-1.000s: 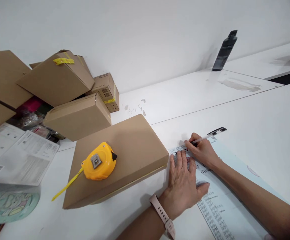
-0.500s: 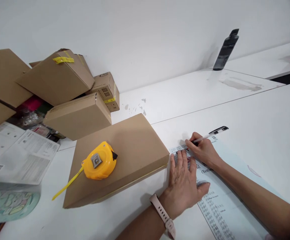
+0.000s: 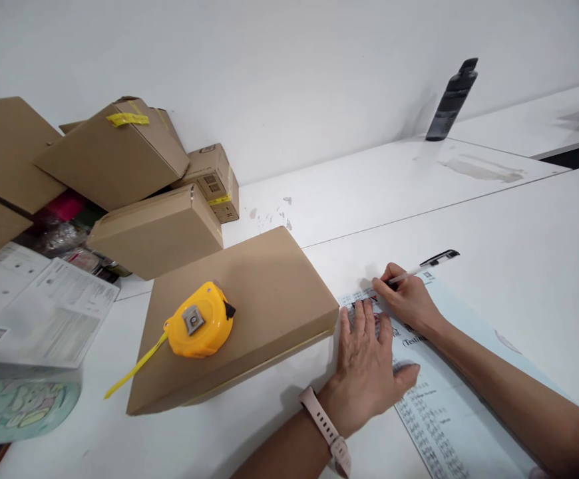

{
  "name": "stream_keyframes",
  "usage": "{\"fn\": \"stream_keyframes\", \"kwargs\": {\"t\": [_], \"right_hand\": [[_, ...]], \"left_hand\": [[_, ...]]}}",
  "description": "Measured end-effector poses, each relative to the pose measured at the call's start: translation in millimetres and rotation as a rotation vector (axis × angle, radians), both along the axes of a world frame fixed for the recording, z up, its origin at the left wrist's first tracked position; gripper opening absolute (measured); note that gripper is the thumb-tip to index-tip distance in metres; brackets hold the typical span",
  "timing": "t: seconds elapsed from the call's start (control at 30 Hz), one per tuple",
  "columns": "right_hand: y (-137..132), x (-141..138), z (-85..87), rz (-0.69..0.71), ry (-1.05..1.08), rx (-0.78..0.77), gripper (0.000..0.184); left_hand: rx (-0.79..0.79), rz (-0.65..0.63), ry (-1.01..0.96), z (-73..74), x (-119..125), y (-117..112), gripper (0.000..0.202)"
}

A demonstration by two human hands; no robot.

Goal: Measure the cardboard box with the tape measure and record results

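My right hand (image 3: 409,299) grips a pen (image 3: 426,266) with a clear barrel and black cap end, its tip down at the top edge of a light blue printed sheet (image 3: 474,392). The fingers hide the tip. Flat on the sheet's left edge lies my left hand (image 3: 369,362), fingers stretched out and thumb apart, with a pale pink watch band on the wrist. Just left of it is a closed flat cardboard box (image 3: 259,286). On that box rests a yellow tape measure (image 3: 200,320) with a yellow strap hanging towards the table.
Several cardboard boxes (image 3: 114,153) are piled at the back left against the wall. A labelled white package (image 3: 50,313) and a pale green patterned item (image 3: 24,409) lie at the left. A dark bottle (image 3: 452,100) stands at the back right.
My right hand and the pen have shifted very slightly to the right along the sheet's top edge. The left hand stays in place.
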State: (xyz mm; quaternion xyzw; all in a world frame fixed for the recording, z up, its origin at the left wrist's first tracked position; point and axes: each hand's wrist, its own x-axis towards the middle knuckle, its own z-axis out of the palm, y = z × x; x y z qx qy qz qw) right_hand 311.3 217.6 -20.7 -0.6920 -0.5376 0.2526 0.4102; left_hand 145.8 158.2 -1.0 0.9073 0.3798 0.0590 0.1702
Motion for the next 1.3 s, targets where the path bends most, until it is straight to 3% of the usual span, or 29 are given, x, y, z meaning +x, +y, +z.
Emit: {"fn": "stream_keyframes", "kwargs": {"t": [0.87,1.0,1.13,1.23,1.3], "right_hand": [[-0.1,1.4,0.7,0.002,-0.026,0.017,0.025],[0.9,7.4,1.0,-0.022,0.010,0.079,0.027],[4.3,24.9,-2.9,0.117,-0.158,0.181,0.017],[8.2,36.5,-9.4,0.261,-0.301,0.257,0.028],[10.8,40.1,-14.1,0.325,-0.344,0.294,0.036]], "left_hand": [[-0.012,0.010,0.021,2.0,0.4,1.2,0.081],[-0.005,0.008,0.015,3.1,0.4,-0.1,0.081],[0.007,-0.002,0.009,-1.4,-2.0,0.5,0.082],[0.084,0.014,-0.040,-9.0,-1.4,0.9,0.080],[0.163,0.019,-0.095,-8.6,1.4,-1.6,0.065]]}}
